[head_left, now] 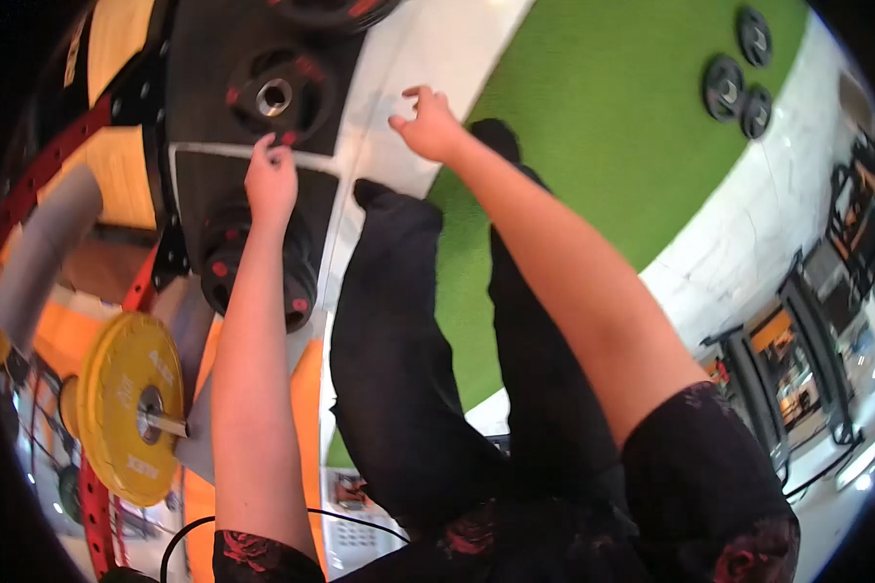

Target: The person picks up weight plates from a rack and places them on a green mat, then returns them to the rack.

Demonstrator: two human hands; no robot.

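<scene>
My left hand (271, 182) reaches out with its fingertips right at the near rim of a black weight plate (306, 70), which has red markings and a metal center ring (274, 97). Its fingers are loosely bent and apart, with nothing showing between them. Below my left forearm, partly hidden by it, lies a stack of black weight plates (299, 277) with red marks. My right hand (426, 124) hangs over the white floor strip (384, 73), fingers spread and slightly curled, holding nothing.
A yellow weight plate (131, 408) sits on a barbell at the left, near a red and black rack (53, 160). Several small black plates (724, 87) lie on the green turf (593, 126). Another black plate (331, 8) is at the top edge. Gym equipment (787, 350) stands at right.
</scene>
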